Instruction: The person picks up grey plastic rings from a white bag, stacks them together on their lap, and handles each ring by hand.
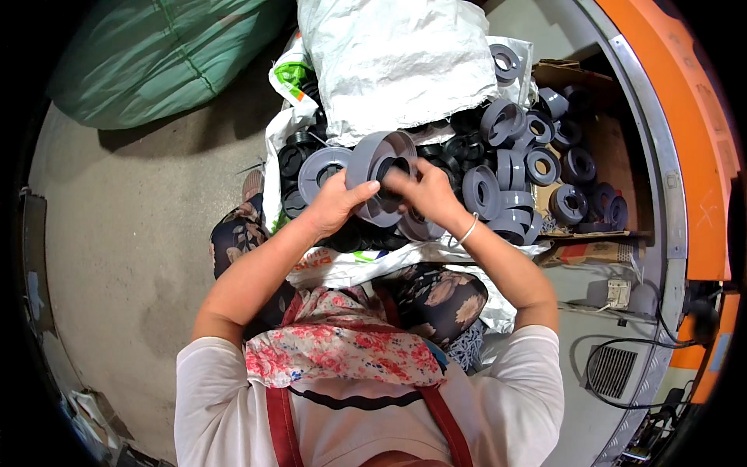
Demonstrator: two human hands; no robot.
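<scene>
My left hand grips the near left side of a large grey plastic ring, its thumb lying over the rim. The ring is tilted, and a black round piece shows in its middle. At the ring's right side is my right hand, its fingers smeared by motion close to that black piece. Whether they pinch anything, I cannot make out. Just left of the held ring lies another grey ring. Beneath both hands, several black round parts fill a white sack.
A cardboard box of grey rings stands to the right, with several more rings heaped beside it. White sheeting covers the far part of the pile. A green bulky sack sits far left. Black cable loops at lower right.
</scene>
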